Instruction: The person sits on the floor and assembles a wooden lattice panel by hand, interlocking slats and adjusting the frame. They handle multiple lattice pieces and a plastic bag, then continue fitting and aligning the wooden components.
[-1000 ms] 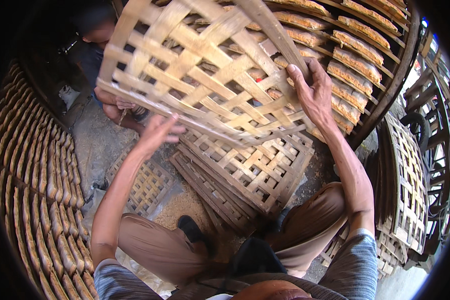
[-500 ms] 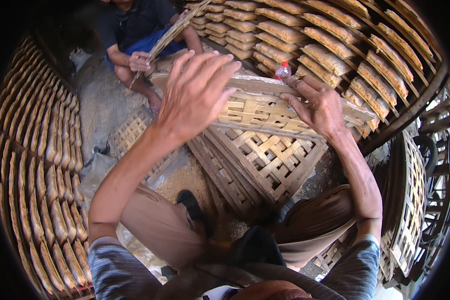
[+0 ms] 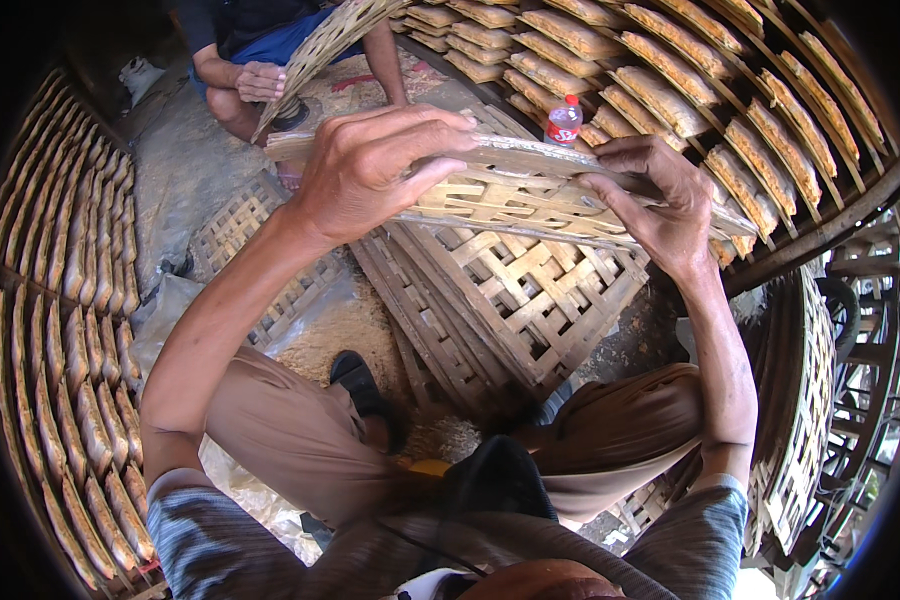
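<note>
A woven bamboo tray (image 3: 530, 208) with a wooden frame is tilted up in front of me, its long top edge raised. My left hand (image 3: 365, 175) curls over that edge on the left, with the thumb on the near side. At the right end of the same edge, my right hand (image 3: 663, 198) grips with fingers over the top and thumb in front. Below it, a stack of similar woven trays (image 3: 540, 300) lies between my legs. The held tray hides the far part of the stack.
Across from me a squatting person's hand (image 3: 260, 82) holds another woven tray (image 3: 335, 45). A red-capped bottle (image 3: 563, 122) stands behind my tray. Racks of filled trays (image 3: 65, 370) line the left; more loaded racks (image 3: 660, 95) rise at far right. Trays (image 3: 805, 400) lean by my right side.
My left hand's spread fingers have come down and bent around the tray's edge. The right hand keeps its hold. Across from me, the person's tray has turned to show more of its woven face.
</note>
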`<state>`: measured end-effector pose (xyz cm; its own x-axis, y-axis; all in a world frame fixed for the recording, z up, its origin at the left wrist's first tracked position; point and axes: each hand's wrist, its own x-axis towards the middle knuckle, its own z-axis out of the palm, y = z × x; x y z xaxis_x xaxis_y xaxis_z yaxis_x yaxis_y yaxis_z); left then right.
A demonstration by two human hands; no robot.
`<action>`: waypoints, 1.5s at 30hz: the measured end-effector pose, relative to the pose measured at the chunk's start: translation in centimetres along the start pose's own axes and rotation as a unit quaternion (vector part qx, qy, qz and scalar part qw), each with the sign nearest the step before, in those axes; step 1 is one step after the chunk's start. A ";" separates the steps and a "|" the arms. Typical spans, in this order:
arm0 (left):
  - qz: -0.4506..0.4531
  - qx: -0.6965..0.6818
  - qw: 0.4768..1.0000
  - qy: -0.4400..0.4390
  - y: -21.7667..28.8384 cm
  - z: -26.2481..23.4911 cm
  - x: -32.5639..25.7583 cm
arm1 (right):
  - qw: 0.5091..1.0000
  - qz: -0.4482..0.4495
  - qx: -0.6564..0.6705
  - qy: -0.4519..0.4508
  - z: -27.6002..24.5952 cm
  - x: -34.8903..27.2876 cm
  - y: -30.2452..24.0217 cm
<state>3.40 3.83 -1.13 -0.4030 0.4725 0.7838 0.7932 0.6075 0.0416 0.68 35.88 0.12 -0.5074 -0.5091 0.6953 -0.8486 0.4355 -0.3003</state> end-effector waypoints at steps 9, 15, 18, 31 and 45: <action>-0.053 0.010 0.998 -0.038 -1.8 -0.2 0.5 | 0.976 0.106 -0.091 0.166 -5.1 -0.9 4.0; -0.100 0.010 0.994 -0.053 -0.6 -0.5 1.3 | 0.858 0.322 0.086 0.390 -10.1 -5.7 14.5; -0.111 0.010 0.992 -0.057 -0.6 -0.2 1.4 | 0.712 0.515 0.224 0.422 -6.4 -8.3 18.0; -0.165 0.082 0.975 -0.126 -0.3 -1.0 2.1 | 0.884 0.310 0.024 0.349 -5.6 -6.0 15.5; -0.349 -0.251 0.897 0.099 -0.2 -1.6 -1.7 | 0.880 0.246 -0.051 0.403 -6.2 -2.0 12.4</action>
<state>4.62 1.88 -1.45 -0.8323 -0.0641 0.5506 0.5045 0.3238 0.8004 -7.92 46.93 -0.98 -0.5041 0.4339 0.7468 -0.5170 0.5410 -0.6633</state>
